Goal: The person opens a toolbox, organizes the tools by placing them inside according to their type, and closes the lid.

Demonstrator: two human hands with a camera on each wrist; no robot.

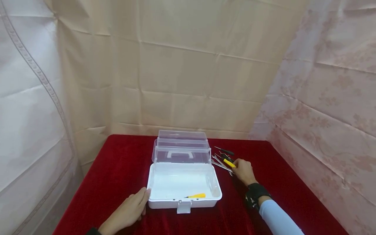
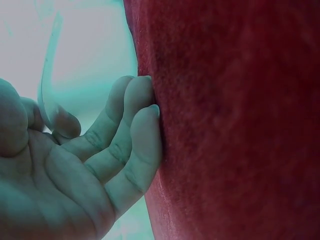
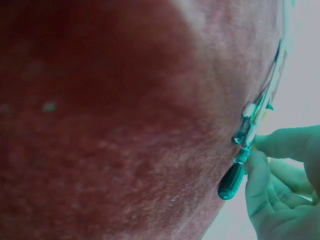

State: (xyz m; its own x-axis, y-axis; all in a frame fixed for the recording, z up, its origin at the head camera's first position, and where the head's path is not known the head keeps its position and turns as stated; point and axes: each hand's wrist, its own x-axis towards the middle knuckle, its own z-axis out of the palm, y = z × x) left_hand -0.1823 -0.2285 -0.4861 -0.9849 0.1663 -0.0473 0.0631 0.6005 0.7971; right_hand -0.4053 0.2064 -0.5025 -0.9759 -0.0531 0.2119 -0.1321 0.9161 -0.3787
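A white plastic toolbox [image 1: 155,204] stands with its clear lid [image 1: 182,156] raised at the back. My left hand [image 1: 130,207] holds the box's left front corner, with the rim running between its digits in the left wrist view; the other fingers [image 2: 145,135] lie against the red cloth. Inside the box, near the front wall, is a yellow-handled screwdriver [image 1: 197,195]. To the right of the box, my right hand [image 1: 243,171] pinches another yellow-handled screwdriver [image 1: 229,163] between thumb and fingers, right at a pile of tools. Its handle is mostly hidden in the right wrist view.
Wrenches [image 1: 221,166] and dark-handled tools lie in the pile by the right hand. A black-handled screwdriver [image 1: 226,151] lies behind them. The box's front latch [image 1: 184,207] hangs down. Red cloth [image 1: 126,166] covers the table, with draped sheets [image 1: 176,71] around it.
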